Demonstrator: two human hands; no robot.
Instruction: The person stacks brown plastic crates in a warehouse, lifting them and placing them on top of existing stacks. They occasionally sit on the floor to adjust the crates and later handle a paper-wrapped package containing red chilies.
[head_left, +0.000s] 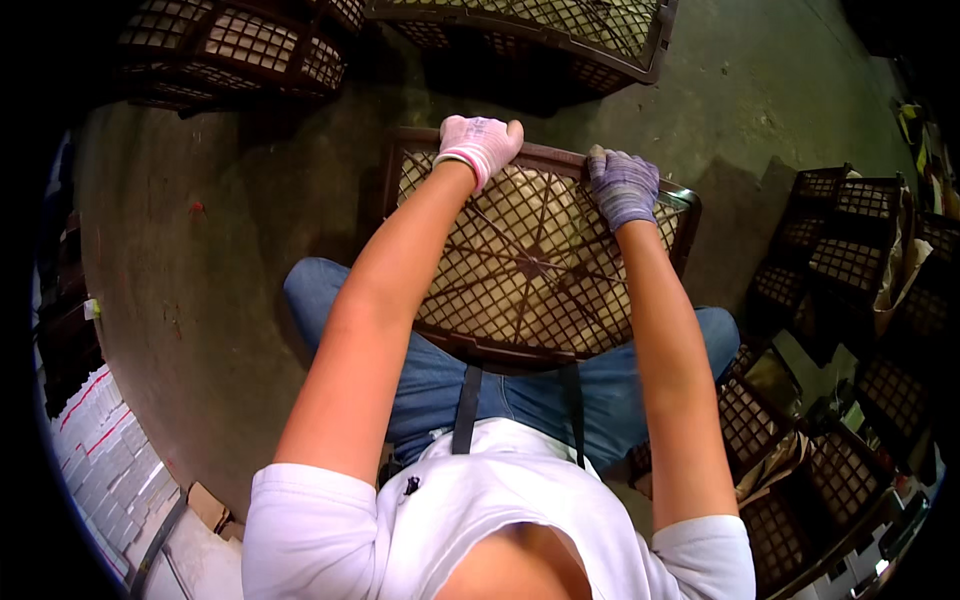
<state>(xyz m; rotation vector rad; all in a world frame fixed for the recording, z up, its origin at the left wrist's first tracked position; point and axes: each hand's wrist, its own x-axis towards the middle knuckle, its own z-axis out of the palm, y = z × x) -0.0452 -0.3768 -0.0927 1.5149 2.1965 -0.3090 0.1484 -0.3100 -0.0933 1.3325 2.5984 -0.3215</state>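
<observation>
In front of me, between my spread knees, is a brown plastic lattice crate. Pale contents show through its grid; what they are I cannot tell. My left hand, in a pink and white knit glove, has its fingers curled over the far rim, left of the middle. Farther right on that same rim, my right hand grips in a purple-grey knit glove. The fingertips of both hands are hidden behind the edge. The crate's near edge lies close to my jeans.
Another lattice crate stands just beyond mine, with stacked crates to its left. More crates line the right side, some with brown paper. White stacked material lies at lower left on the concrete floor.
</observation>
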